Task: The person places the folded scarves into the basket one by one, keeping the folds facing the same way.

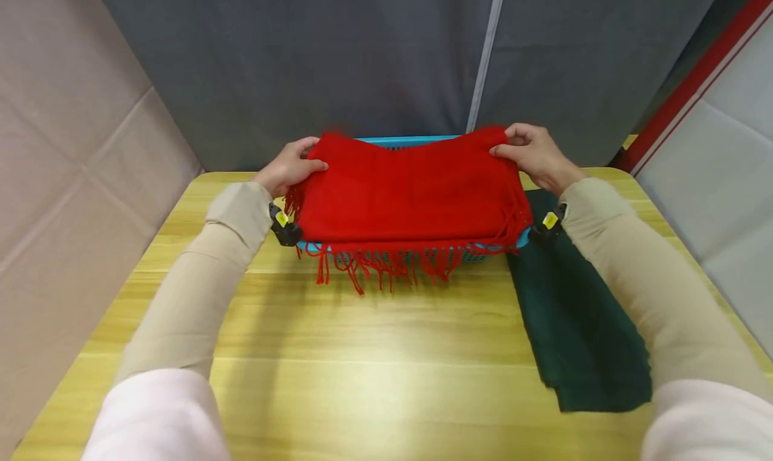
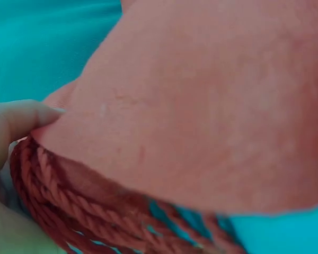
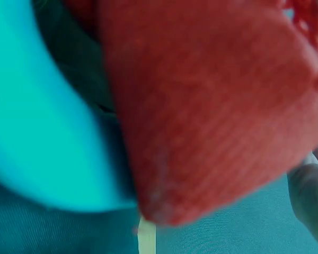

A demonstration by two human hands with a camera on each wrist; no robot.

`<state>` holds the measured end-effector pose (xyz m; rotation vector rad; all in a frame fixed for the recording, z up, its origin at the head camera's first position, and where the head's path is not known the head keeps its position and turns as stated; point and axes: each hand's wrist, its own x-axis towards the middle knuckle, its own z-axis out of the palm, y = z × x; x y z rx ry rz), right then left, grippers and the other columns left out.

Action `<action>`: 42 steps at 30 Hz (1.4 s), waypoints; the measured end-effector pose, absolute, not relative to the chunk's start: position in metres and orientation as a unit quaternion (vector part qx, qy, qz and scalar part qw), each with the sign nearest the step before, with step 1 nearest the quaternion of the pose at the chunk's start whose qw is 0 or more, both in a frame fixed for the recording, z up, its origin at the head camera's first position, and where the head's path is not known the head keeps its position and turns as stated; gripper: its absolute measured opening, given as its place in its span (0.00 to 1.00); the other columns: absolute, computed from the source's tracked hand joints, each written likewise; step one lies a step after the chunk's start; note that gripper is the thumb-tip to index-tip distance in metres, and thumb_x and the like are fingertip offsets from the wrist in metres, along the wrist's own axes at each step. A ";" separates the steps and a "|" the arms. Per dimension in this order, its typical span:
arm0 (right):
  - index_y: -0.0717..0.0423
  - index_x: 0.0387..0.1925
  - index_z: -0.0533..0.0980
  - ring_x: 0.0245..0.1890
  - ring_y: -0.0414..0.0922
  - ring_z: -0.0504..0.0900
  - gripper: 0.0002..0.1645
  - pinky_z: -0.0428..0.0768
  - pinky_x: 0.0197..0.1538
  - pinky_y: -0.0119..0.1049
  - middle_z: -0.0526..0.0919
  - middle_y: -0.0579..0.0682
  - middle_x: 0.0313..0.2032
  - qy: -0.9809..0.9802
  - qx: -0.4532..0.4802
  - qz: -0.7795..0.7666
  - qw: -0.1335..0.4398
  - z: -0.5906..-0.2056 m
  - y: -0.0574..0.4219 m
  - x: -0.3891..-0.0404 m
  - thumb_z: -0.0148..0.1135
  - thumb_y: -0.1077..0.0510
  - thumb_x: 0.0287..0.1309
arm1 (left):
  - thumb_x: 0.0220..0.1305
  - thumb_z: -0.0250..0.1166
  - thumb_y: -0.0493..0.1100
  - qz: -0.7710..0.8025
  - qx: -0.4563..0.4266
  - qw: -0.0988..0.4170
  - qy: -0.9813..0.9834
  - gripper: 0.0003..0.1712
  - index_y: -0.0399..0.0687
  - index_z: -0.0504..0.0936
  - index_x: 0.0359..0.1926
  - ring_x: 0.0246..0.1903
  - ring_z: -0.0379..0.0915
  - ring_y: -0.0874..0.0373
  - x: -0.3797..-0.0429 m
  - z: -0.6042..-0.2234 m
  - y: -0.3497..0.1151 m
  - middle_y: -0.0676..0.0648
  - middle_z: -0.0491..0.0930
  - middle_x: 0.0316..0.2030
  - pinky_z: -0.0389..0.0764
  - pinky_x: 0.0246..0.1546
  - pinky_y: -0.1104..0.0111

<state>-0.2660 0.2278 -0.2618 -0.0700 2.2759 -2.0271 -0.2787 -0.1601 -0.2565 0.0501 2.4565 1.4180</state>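
Note:
A folded red scarf (image 1: 404, 196) with fringed ends is spread over a blue plastic basket (image 1: 417, 141). Its fringe hangs down across the basket's front rim. At the scarf's far left corner my left hand (image 1: 291, 167) pinches the cloth between thumb and fingers. My right hand (image 1: 539, 154) pinches the far right corner, which is raised. Between the two hands the far edge sags. In the left wrist view, twisted tassels (image 2: 90, 211) hang below the hand's grip. The right wrist view shows the scarf's folded end (image 3: 201, 116) beside the basket's rim (image 3: 47, 132).
A dark green folded cloth (image 1: 576, 313) lies on the wooden table (image 1: 374, 353), right of the basket and partly under my right forearm. A grey curtain (image 1: 314, 58) rises behind the table, with pale panels at both sides.

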 end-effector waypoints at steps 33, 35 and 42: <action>0.55 0.27 0.68 0.28 0.42 0.71 0.10 0.78 0.32 0.28 0.72 0.46 0.24 0.865 0.016 -0.481 0.142 -0.266 0.227 -0.282 0.61 0.58 0.52 | 0.60 0.55 0.36 0.416 0.019 0.156 0.896 0.34 0.46 0.53 0.66 0.50 0.63 0.45 -0.285 -0.271 -0.148 0.38 0.63 0.55 0.70 0.49 0.57; 0.55 0.26 0.67 0.26 0.42 0.71 0.10 0.78 0.30 0.28 0.72 0.46 0.22 0.868 0.019 -0.476 0.144 -0.267 0.227 -0.283 0.61 0.58 0.52 | 0.60 0.55 0.36 0.408 0.022 0.157 0.899 0.34 0.45 0.54 0.66 0.50 0.62 0.45 -0.285 -0.271 -0.148 0.37 0.61 0.56 0.70 0.49 0.57; 0.55 0.25 0.67 0.20 0.39 0.71 0.11 0.77 0.27 0.28 0.70 0.46 0.19 0.870 0.020 -0.469 0.151 -0.264 0.224 -0.285 0.62 0.59 0.51 | 0.59 0.55 0.35 0.384 0.020 0.164 0.908 0.33 0.44 0.55 0.65 0.55 0.56 0.45 -0.286 -0.268 -0.149 0.38 0.55 0.60 0.68 0.51 0.56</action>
